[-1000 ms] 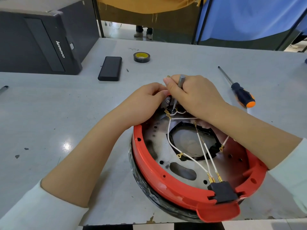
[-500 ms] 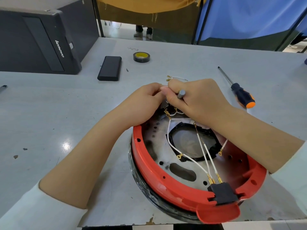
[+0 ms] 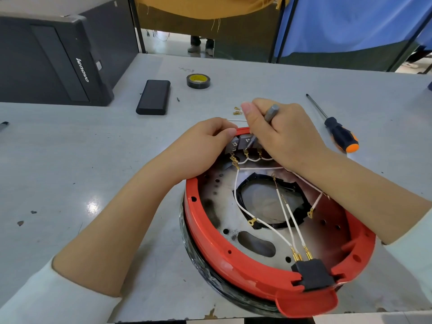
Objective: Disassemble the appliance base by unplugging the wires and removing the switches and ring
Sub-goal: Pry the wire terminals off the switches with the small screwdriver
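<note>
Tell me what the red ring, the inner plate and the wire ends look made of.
Red ring: likely moulded plastic, smooth semi-gloss with moulded holes. Inner plate: seemingly sheet metal, dull grey, punched holes, dark scorch-like stains. Wire ends: brass-coloured metal terminals, shiny, on white-sheathed wires.

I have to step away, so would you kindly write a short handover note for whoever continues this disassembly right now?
Left hand: fingers grip the switches at the far rim of the red ring.
Right hand: holds a grey metal tool, tip down at the switches.
Done: some white wires hang with bare gold terminals; a few loose terminals lie on the table beyond the ring.
Left: switches still seated with short wires attached; three wires still plugged into the black connector at the near rim; ring still on the base.
Spare screwdriver lies to the right.
</note>
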`<state>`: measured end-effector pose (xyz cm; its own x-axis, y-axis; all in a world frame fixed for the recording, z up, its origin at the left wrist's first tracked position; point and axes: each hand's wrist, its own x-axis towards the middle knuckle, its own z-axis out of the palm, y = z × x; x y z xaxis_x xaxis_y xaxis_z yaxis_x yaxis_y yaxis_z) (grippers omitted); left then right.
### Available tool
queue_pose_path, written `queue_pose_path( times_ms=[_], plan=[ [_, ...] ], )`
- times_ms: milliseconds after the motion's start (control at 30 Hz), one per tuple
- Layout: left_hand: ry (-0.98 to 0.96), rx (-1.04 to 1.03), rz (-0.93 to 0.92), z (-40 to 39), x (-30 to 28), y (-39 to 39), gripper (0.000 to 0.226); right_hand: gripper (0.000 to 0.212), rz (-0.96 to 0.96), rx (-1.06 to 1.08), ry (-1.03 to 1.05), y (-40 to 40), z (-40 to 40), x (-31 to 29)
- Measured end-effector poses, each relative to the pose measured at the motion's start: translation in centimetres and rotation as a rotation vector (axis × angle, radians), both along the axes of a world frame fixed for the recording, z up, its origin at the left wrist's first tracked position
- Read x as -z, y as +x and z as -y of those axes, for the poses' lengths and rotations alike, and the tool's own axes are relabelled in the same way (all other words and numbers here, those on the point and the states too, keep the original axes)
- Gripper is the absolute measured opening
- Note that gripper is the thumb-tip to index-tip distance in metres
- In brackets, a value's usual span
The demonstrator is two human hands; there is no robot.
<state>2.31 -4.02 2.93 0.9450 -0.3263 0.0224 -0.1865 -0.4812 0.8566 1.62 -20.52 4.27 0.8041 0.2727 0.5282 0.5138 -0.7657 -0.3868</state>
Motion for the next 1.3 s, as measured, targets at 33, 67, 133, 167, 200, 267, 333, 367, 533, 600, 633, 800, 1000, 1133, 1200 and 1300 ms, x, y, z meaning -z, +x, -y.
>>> queue_pose_path(
  times_ms=[33, 67, 133, 167, 200, 267, 333, 367, 533, 600, 633, 800, 1000, 1133, 1200, 1300],
  plan=[
    [0.001, 0.002, 0.0, 0.0, 0.0, 0.0, 0.023, 0.042, 0.015, -0.001, -0.021, -0.1, 0.0, -0.1],
    [0.002, 0.004, 0.0, 0.0, 0.0, 0.0, 0.023, 0.042, 0.03, 0.002, -0.057, -0.2, 0.0, -0.1],
    [0.006, 0.003, 0.003, 0.0, 0.0, 0.0, 0.023, 0.039, 0.047, 0.005, -0.094, -0.3, 0.0, -0.1],
    [0.009, 0.003, 0.003, 0.0, 0.0, 0.0, 0.023, 0.039, 0.046, 0.004, -0.098, -0.3, 0.1, -0.2],
    [0.012, 0.002, 0.004, 0.0, 0.0, 0.0, 0.023, 0.039, 0.038, 0.003, -0.102, -0.3, 0.1, -0.1],
    [0.013, -0.002, 0.005, 0.0, 0.0, 0.0, 0.023, 0.04, 0.005, -0.005, -0.104, -0.2, 0.2, -0.1],
    [0.013, 0.0, 0.004, -0.1, 0.0, 0.0, 0.023, 0.04, -0.036, -0.018, -0.065, -0.1, 0.3, 0.0],
    [0.01, 0.003, 0.003, -0.1, 0.0, -0.1, 0.023, 0.041, -0.055, -0.018, -0.034, -0.1, 0.4, 0.0],
    [-0.004, 0.008, -0.011, -0.1, -0.1, -0.1, 0.023, 0.045, -0.122, 0.012, 0.095, 0.3, 0.7, 0.1],
    [0.001, 0.007, -0.01, -0.1, 0.0, -0.1, 0.023, 0.046, -0.145, 0.01, 0.082, 0.3, 0.7, 0.1],
    [0.005, 0.006, -0.009, -0.1, 0.0, -0.1, 0.023, 0.046, -0.153, 0.008, 0.077, 0.3, 0.7, 0.1],
    [0.01, 0.006, -0.017, 0.0, -0.1, -0.2, 0.024, 0.045, -0.221, 0.022, 0.11, 0.9, 0.8, 0.1],
    [0.026, 0.004, -0.017, 0.0, -0.2, -0.2, 0.025, 0.045, -0.317, 0.044, 0.061, 1.6, 0.9, -0.3],
    [0.024, -0.005, -0.02, 0.1, -0.2, -0.2, 0.023, 0.048, -0.312, 0.057, -0.104, 1.7, 0.4, -0.7],
    [0.024, -0.007, -0.025, 0.0, -0.2, -0.2, 0.023, 0.048, -0.277, 0.065, -0.092, 1.5, 0.3, -0.5],
    [0.012, -0.005, -0.032, 0.0, -0.2, -0.1, 0.024, 0.046, -0.264, 0.049, 0.12, 1.2, 0.9, -0.1]
  ],
)
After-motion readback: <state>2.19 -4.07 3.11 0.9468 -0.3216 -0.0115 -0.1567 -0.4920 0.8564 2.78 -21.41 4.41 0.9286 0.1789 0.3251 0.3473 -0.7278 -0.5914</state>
